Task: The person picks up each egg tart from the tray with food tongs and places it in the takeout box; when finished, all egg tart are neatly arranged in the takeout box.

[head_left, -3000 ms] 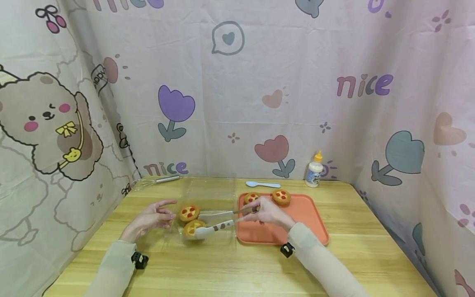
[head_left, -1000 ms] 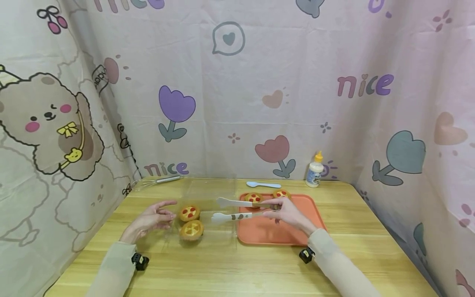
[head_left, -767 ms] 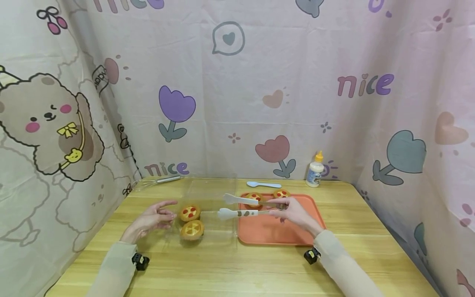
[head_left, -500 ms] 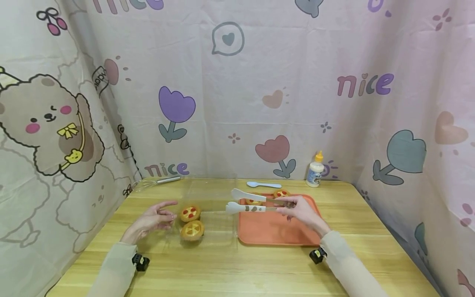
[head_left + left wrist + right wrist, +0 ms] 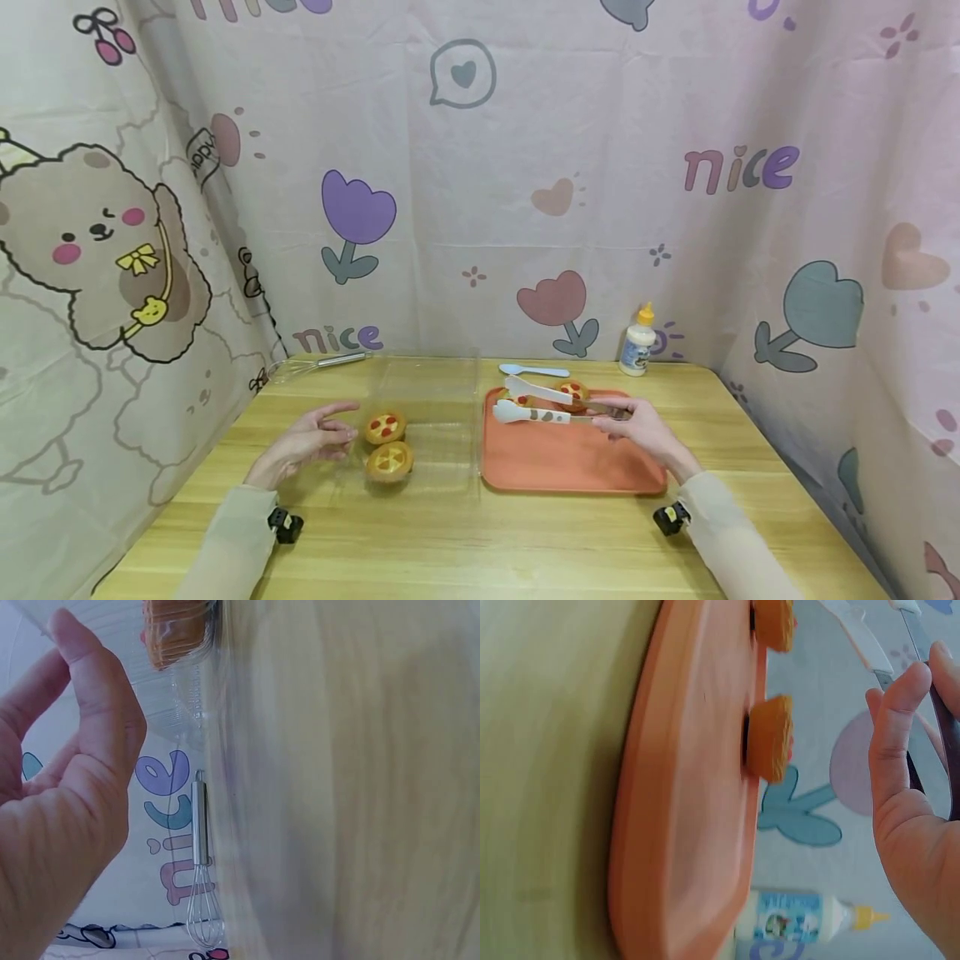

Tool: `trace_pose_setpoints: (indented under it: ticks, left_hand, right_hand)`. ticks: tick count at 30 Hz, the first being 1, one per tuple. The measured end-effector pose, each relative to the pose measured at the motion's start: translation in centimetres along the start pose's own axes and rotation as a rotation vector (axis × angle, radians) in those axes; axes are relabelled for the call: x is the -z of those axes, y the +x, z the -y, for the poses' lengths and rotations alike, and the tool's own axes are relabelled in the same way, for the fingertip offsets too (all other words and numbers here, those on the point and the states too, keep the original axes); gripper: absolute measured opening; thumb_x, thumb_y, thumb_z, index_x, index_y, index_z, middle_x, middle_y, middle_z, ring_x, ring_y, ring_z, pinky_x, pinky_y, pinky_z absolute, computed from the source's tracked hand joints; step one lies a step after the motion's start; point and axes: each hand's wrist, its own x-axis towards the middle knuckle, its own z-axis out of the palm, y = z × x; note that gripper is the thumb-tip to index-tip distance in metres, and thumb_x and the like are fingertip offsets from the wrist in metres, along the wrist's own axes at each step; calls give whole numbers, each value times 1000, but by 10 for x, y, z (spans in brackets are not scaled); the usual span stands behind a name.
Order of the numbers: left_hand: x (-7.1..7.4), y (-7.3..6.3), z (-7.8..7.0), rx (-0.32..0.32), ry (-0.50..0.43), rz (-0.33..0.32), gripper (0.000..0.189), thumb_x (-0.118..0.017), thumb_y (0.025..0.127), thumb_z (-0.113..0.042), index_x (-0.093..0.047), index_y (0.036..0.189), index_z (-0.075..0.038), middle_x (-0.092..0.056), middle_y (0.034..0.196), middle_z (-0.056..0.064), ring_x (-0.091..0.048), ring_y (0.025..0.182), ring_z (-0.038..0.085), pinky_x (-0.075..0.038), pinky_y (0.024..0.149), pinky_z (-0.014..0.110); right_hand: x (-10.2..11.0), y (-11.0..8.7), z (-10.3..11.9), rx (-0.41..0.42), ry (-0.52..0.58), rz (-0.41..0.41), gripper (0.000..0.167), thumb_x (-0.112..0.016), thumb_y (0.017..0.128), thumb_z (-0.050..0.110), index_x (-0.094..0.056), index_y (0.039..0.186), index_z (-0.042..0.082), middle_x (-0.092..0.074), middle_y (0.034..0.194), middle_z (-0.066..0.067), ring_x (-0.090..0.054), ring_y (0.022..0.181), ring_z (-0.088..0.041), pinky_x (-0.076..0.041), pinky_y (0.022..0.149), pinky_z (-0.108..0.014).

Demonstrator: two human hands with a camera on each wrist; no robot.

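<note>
My right hand point(image 5: 637, 429) grips tongs point(image 5: 551, 414) with white tips and metal arms. Their tips stand apart above the orange tray point(image 5: 573, 462), with nothing between them. Two toy mini pizzas with red topping sit at the tray's back: a left pizza point(image 5: 517, 400), partly hidden by the tongs, and a right pizza point(image 5: 572, 393). My left hand point(image 5: 307, 440) pinches the left rim of a clear plastic box point(image 5: 442, 479); the fingertips' contact is partly hidden. Inside the box are a red-topped pizza point(image 5: 385, 427) and a yellow-topped tart point(image 5: 389, 460).
A metal whisk point(image 5: 322, 363) lies at the back left. Behind the tray are a light blue spoon point(image 5: 534, 370) and a white bottle point(image 5: 637, 343) with a yellow cap. A patterned curtain point(image 5: 450, 208) closes the back of the wooden table point(image 5: 465, 546).
The right hand and tongs have moved right, from over the box to over the tray. The tongs' tips have come away from the yellow-topped tart, which stays in the box. The left hand stays put.
</note>
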Motion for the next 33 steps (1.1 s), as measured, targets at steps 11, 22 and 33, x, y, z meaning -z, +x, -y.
trace_pose_setpoints:
  ticks: [11, 22, 33]
  left_hand:
    - [0, -1, 0, -6, -4, 7, 75, -64, 94, -6, -18, 154, 1, -67, 97, 8, -66, 80, 15, -61, 73, 31]
    - [0, -1, 2, 4, -12, -2, 77, -64, 94, -7, -16, 154, 1, -66, 95, 6, -65, 78, 12, -61, 72, 31]
    - [0, 0, 0, -5, -8, 8, 78, -64, 94, -7, -15, 154, 2, -67, 95, 6, -66, 79, 14, -61, 72, 31]
  right_hand:
    - [34, -22, -11, -53, -85, -95, 58, -75, 87, 27, -57, 135, 0, -68, 113, -21, -66, 81, -29, -58, 71, -42]
    - [58, -38, -23, -72, -89, -155, 60, -74, 88, 28, -55, 137, -1, -65, 125, -19, -63, 91, -16, -59, 76, -32]
    - [68, -41, -34, -112, -71, -208, 62, -72, 90, 29, -51, 140, -1, -63, 128, -23, -68, 91, -17, -60, 75, -32]
